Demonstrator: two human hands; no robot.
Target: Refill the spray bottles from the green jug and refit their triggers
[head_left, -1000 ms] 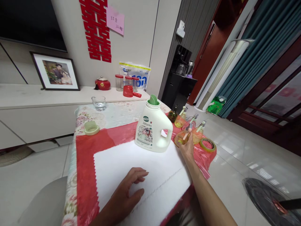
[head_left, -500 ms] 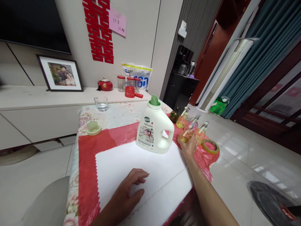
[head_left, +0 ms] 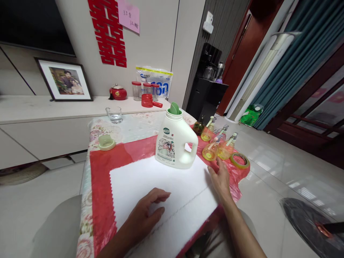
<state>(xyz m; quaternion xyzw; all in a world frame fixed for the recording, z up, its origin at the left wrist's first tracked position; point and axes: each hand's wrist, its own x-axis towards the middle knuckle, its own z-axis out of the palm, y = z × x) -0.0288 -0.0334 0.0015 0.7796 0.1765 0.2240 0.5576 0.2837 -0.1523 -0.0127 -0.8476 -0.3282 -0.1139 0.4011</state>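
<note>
My left hand (head_left: 149,211) hovers over or rests on the white cloth (head_left: 182,193), fingers apart and holding nothing. Near the cloth's right edge, my right hand (head_left: 220,179) is open, just short of a small spray bottle (head_left: 210,152) with yellow liquid. Several more spray bottles stand beside it, one of them dark (head_left: 199,127). A white laundry detergent jug (head_left: 176,143) stands upright on the cloth, uncapped, with a green spout at its mouth. Its pale green cap (head_left: 106,142) sits at the table's left side.
A red plastic sheet (head_left: 100,179) lies under the cloth. A roll of tape (head_left: 240,160) lies on the right, and a glass cup (head_left: 115,115) stands at the back left. Behind, a low cabinet (head_left: 48,111) carries a red pot (head_left: 118,93) and jars (head_left: 136,91).
My right hand has let go of the yellow spray bottle and drawn back toward me. My left hand has barely moved. The view has shifted slightly.
</note>
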